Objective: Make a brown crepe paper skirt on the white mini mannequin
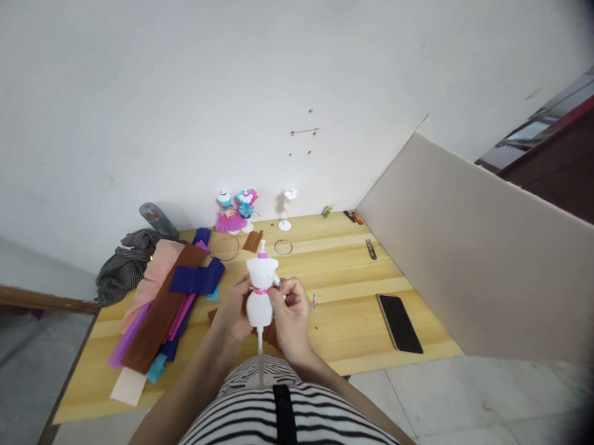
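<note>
A small white dress-form mannequin [259,309] stands upright close to my body, on a thin white stem. Around its waist runs a pink ribbon [260,291], and a purple band circles its neck. My left hand [232,309] is closed around the mannequin's left side, its fingertips partly hidden behind the form. At the waist on the other side, my right hand [292,310] is closed, thumb and forefinger pinched near the ribbon; a small whitish bit shows by these fingers. Beneath my hands lies a brown piece of crepe paper [272,334], partly covered.
Folded crepe paper [155,308] in several colours lies left, beside a striped cloth [124,268] and bottle [157,219]. Dressed mannequins [230,214] and a bare one [288,206] stand by the wall. Thread snips [371,249] and a phone [399,323] lie right, near an upright board [471,267].
</note>
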Available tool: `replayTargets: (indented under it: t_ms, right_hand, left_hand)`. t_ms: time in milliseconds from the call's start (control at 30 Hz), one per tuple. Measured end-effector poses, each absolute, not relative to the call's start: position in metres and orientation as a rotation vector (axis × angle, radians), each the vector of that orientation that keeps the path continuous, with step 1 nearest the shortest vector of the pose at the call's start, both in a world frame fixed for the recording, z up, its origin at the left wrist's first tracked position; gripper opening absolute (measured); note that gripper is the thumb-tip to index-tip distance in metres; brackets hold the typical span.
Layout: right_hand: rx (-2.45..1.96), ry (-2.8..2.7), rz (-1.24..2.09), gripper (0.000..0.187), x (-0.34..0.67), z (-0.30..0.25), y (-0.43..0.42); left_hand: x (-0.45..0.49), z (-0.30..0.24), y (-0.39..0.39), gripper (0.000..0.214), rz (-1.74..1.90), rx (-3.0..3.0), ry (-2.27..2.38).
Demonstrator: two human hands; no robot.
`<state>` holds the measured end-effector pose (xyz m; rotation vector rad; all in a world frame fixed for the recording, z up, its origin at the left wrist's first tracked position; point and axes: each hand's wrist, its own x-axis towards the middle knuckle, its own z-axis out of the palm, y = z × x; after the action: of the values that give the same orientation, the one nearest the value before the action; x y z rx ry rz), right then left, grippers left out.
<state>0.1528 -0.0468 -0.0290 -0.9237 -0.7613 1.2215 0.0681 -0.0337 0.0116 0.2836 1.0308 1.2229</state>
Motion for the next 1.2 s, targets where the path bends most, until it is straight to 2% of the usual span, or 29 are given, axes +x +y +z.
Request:
replayTargets:
  t_ms: [367, 633, 967, 1200]
  right_hand:
    - [-0.947, -0.722, 1.185, 0.031, 0.153, -0.015, -0.048]
    - [-0.961, -0.774, 1.139, 0.031, 0.151, -0.015, -0.047]
    - [-0.981, -1.002, 0.879, 0.028, 0.153, -0.024, -0.052]
    - [-0.981, -0.997, 0.956, 0.026, 0.156, -0.013, -0.049]
  left_hand:
    - [0.070, 0.016, -0.073, 0.026, 1.605, 0.471, 1.258]
    - [0.068, 0.010, -0.085, 0.028, 1.573, 0.772, 1.374]
    - [0.073, 0.020, -0.072, 0.036, 1.384, 0.735, 1.237]
    - [0.064, 0.006, -0.057, 0.035, 1.372, 0.779, 1.114]
